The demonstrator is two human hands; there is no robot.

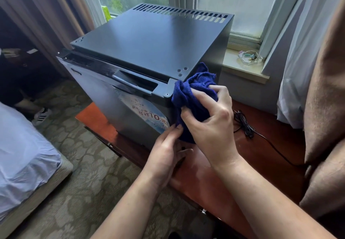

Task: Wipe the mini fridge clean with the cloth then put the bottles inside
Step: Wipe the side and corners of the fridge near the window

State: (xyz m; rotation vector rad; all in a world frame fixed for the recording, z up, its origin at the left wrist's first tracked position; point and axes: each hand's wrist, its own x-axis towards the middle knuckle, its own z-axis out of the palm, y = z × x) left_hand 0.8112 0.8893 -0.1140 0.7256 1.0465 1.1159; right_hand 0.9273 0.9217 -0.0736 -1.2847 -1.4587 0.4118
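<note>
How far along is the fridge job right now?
Early. Nothing looks finished. In hand: right hand and left hand hold the cloth at the hinge corner of the fridge. Left: the rest of the wiping, then bottles; the door is shut and no bottles show.

Dark-blue cloth [194,96] — black mini fridge [149,38] — floral-patterned olive carpet [78,192]

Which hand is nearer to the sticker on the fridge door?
Left. The left hand pinches the lower edge of the blue cloth, right beside the sticker; the right hand grips the cloth farther right, at the corner of the mini fridge.
</note>
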